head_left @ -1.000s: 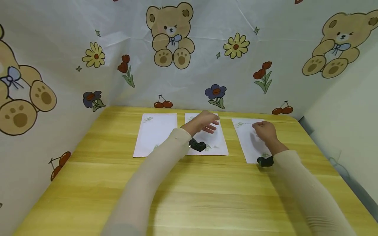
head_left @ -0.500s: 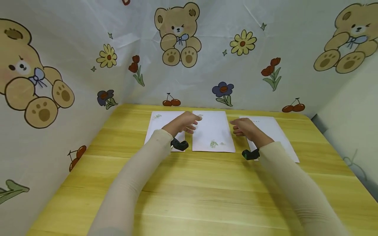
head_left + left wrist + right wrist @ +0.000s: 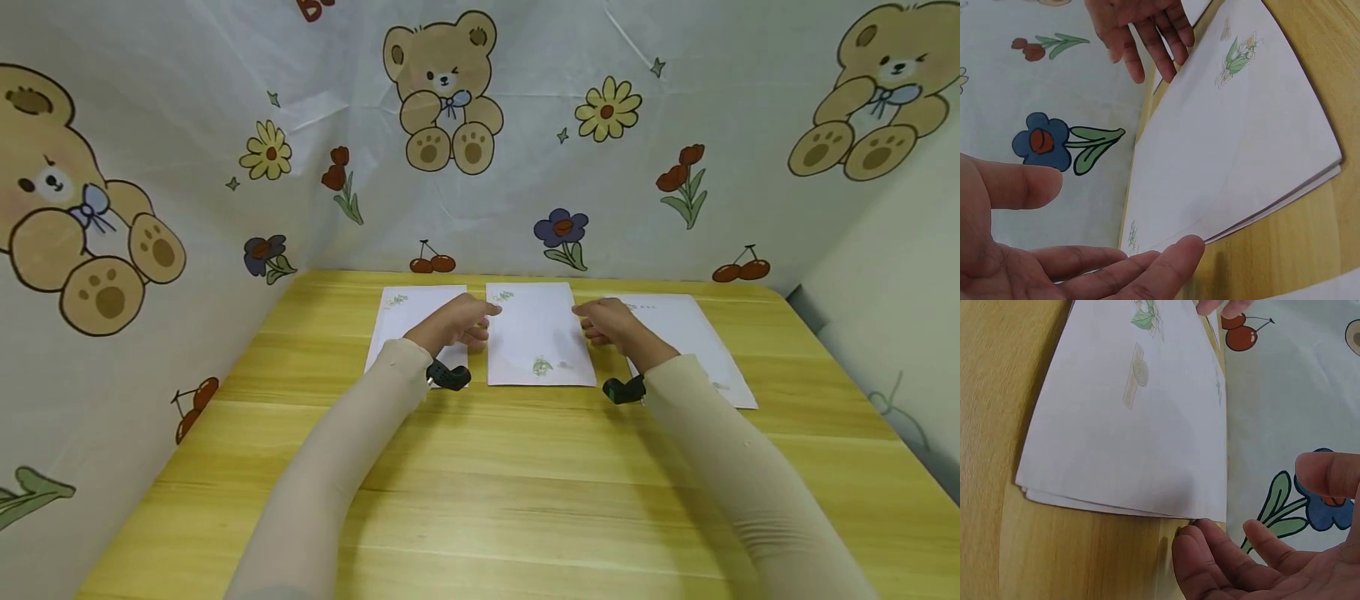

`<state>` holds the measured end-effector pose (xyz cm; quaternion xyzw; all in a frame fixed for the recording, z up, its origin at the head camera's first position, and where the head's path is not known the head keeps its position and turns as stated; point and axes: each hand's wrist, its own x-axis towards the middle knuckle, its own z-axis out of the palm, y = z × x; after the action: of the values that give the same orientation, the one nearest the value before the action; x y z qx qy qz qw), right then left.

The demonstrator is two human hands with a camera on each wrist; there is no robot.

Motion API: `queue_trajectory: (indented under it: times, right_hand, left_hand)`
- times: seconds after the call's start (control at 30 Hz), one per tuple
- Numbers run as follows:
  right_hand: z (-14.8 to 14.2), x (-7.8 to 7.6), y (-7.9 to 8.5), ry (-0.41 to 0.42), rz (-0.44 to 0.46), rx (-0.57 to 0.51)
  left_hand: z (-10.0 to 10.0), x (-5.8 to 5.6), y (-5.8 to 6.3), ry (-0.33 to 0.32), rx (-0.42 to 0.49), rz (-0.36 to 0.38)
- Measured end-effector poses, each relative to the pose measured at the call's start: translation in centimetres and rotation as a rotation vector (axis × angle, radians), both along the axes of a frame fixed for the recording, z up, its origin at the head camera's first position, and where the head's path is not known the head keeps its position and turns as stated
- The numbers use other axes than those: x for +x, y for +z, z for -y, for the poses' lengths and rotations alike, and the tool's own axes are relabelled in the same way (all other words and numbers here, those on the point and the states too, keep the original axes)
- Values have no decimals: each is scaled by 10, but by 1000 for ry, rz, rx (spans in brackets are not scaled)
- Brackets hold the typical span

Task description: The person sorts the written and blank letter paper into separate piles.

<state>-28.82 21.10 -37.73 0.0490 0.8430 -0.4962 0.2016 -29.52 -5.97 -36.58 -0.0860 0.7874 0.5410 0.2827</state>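
A thin stack of white paper with pale green plant prints lies in the middle of the group. Its layered, slightly offset edges show in both wrist views. My left hand is at the stack's left side, fingers loosely extended and thumb raised; in the left wrist view its fingertips are right at the paper's edge. Opposite, my right hand has its fingertips right by the other edge, thumb apart. Neither hand grips the paper.
White printed paper lies to the left, partly behind my left hand. Another white sheet lies at a slant on the right, partly covered by my right hand. A bear-patterned cloth hangs behind the wooden table.
My left hand has moved left from over the middle paper to its left edge. From over the right-hand sheet, my right hand has come left to the middle stack's right edge.
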Motion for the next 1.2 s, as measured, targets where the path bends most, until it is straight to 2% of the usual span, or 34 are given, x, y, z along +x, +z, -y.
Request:
queue_trajectory:
  times: [0.17,0.43,0.57,0.7,0.87,1.03,1.2]
  right_hand:
    - [3,0,0,-25,-54,19]
    - [7,-1,-4,-128,-136,5]
    - [9,-3,-8,-179,-121,4]
    - [11,-5,-12,-197,-90,-13]
    - [9,-8,-16,-181,-81,-102]
    - [4,-10,-18,-140,-70,-226]
    - [4,-8,-15,-118,-71,-275]
  left_hand:
    - [0,-1,-1,6,13,-8]
    - [3,0,-5,18,45,-25]
    - [4,-1,-7,29,51,-19]
    - [4,-1,-8,45,52,-12]
    - [7,-2,-11,80,57,-43]
    - [12,-3,-15,158,131,-103]
    - [18,-5,-17,199,173,-128]
